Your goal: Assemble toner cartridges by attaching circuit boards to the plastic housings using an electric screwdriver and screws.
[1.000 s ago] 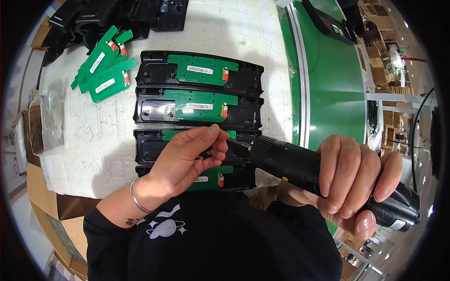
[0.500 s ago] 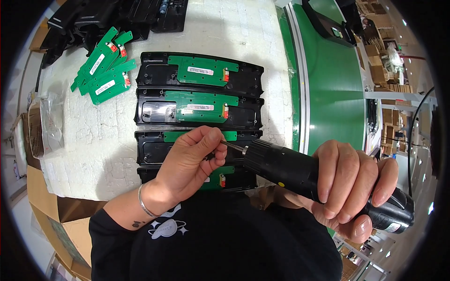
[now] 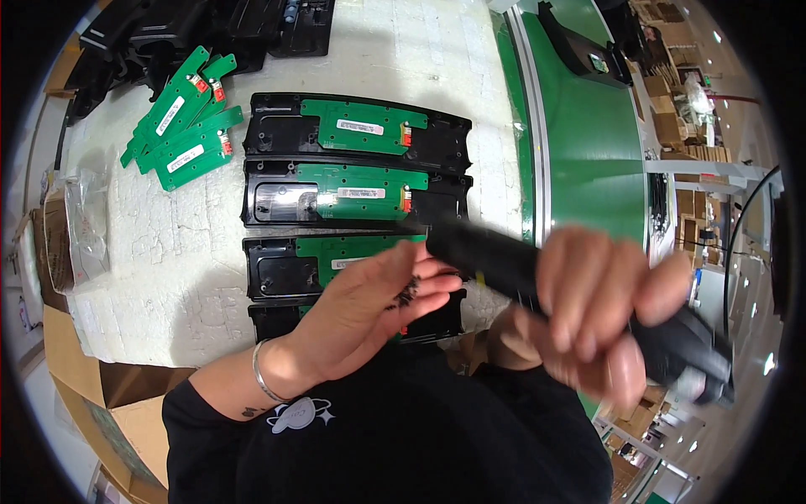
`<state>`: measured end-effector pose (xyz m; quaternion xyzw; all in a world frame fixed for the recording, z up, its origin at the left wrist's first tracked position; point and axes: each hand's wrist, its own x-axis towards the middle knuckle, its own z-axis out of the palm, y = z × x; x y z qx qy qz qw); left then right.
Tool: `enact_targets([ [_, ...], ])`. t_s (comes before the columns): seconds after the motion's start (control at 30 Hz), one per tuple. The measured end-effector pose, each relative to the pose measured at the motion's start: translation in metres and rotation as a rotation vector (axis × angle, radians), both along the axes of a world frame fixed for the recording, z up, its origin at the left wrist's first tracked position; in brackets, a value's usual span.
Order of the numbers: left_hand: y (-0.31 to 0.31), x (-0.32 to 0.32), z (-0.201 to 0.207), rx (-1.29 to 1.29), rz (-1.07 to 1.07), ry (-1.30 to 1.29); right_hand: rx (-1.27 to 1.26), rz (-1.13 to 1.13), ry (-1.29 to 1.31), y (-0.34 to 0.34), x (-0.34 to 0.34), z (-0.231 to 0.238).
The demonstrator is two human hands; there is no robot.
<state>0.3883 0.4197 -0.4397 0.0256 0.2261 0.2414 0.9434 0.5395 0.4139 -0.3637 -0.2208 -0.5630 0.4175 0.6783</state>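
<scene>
I see the right hand [image 3: 600, 315] wrapped around the grip of a black electric screwdriver [image 3: 571, 290], fingers clamped on its body; the picture is motion-blurred here, so finer detail cannot be told. The tool's long axis runs from lower right up toward the upper left, its tip pointing at the second black tray [image 3: 277, 202] in the column of trays on the white counter [image 3: 403, 50].

The left hand [image 3: 369, 311] lies palm-up just beside the tool's front end, fingers loosely apart and cupped, carrying a small heap of dark screws [image 3: 407, 294]. It grips nothing. The screws sit just below and left of the tip, so the left hand is the nearer one.

Each tray bears a green circuit board [image 3: 365, 124]. Loose green boards [image 3: 180, 118] lie fanned out at upper left, well apart from both hands.
</scene>
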Motion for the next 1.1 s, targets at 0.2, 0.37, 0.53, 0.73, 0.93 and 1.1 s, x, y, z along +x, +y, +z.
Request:
enact_targets([
  [0.2,0.000,-0.018,-0.020,0.034,-0.149,0.044,-0.151,-0.263,0.041,0.050,0.024,-0.041],
  [0.37,0.000,-0.020,-0.021,0.192,-0.143,0.075,-0.228,-0.311,0.039,0.056,0.026,-0.044],
  [0.53,0.003,-0.021,-0.017,0.244,-0.125,0.123,-0.234,-0.272,0.031,0.061,0.027,-0.047],
  [0.73,0.004,-0.024,-0.022,0.233,-0.137,0.162,-0.340,-0.247,-0.134,0.059,0.019,-0.044],
  [0.93,0.008,-0.024,-0.021,0.183,-0.075,0.119,-0.290,-0.237,-0.281,0.063,0.025,-0.047],
  [1.1,0.007,-0.028,-0.022,0.141,-0.009,0.125,-0.203,-0.111,-0.013,0.046,0.019,-0.027],
])
